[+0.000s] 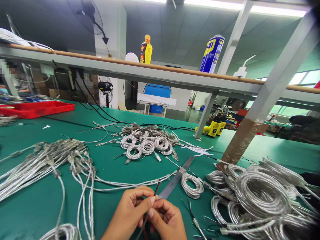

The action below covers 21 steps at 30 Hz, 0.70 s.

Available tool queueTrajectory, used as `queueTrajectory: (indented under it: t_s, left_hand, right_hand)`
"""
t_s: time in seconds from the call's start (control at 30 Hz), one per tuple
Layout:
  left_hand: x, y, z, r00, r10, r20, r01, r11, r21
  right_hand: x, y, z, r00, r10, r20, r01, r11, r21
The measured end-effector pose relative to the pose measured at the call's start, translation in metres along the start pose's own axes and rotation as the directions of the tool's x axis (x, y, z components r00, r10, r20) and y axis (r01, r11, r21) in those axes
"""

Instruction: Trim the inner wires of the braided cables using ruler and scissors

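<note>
Close together at the front of the table, my left hand and my right hand pinch a dark cable between their fingertips. Thin black and reddish wire ends stick up above the fingers, and the cable's dark length drops below them. The grip itself is partly hidden by the fingers. Just beyond my hands a steel ruler lies slanting on the green mat, with silvery cables crossing its far part. Beside it, to the right, sits a coiled clear-jacketed cable. Loose cable ends with stripped wires lie right of my right hand.
Coiled cables pile up at the right, a bundle of straight cables at the left, and small coils behind. A red tray stands far left. A shelf post rises at the right; a spray can stands above.
</note>
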<state>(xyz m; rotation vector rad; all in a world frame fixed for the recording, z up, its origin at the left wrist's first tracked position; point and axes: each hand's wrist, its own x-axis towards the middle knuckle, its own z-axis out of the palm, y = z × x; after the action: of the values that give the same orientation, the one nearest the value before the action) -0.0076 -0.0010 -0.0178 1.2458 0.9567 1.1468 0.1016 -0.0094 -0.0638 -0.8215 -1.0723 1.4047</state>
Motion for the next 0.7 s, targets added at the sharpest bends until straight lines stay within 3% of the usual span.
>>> queueTrajectory:
  t_s: [0.23,0.33,0.5,0.7]
  left_hand:
    - [-0.002,0.002,0.0,0.998,-0.025,-0.056,0.03,0.997,0.077]
    - [-0.004,0.007,0.002,0.996,-0.06,-0.061,0.063,0.997,0.044]
    - [-0.004,0.012,0.003,1.0,0.011,-0.028,-0.013,0.995,-0.103]
    - [-0.008,0.01,0.003,1.0,0.007,-0.03,-0.011,0.991,-0.131]
  right_hand:
    - [-0.004,0.006,0.008,0.997,0.008,-0.081,-0.006,1.0,0.027]
    - [-0.004,0.003,0.009,0.999,0.002,-0.054,0.0,0.999,0.034]
    - [-0.005,0.002,0.01,0.997,0.04,0.066,-0.043,0.998,0.048]
    - [-0.01,-0.002,0.021,0.999,0.015,0.029,-0.019,0.991,0.136]
